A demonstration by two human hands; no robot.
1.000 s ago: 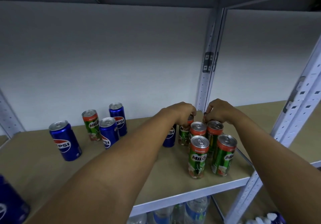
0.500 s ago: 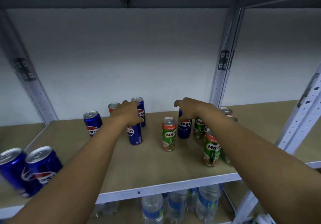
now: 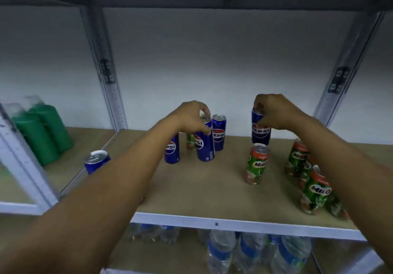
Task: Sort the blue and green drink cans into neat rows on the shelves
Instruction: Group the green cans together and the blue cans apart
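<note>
Both hands are mid-sort on the shelf [image 3: 212, 191]. The left hand [image 3: 189, 117], at frame centre, has its grip curled over the top of a blue Pepsi can [image 3: 204, 144] among other blue cans. The right hand [image 3: 274, 112], right of centre, pinches the top of another Pepsi can [image 3: 260, 133] that stands apart, behind a green Milo can [image 3: 256, 164]. More Milo cans [image 3: 314, 191] cluster at lower right. Likely next: carry the right-hand can leftward to join the blue group, keeping it upright.
</note>
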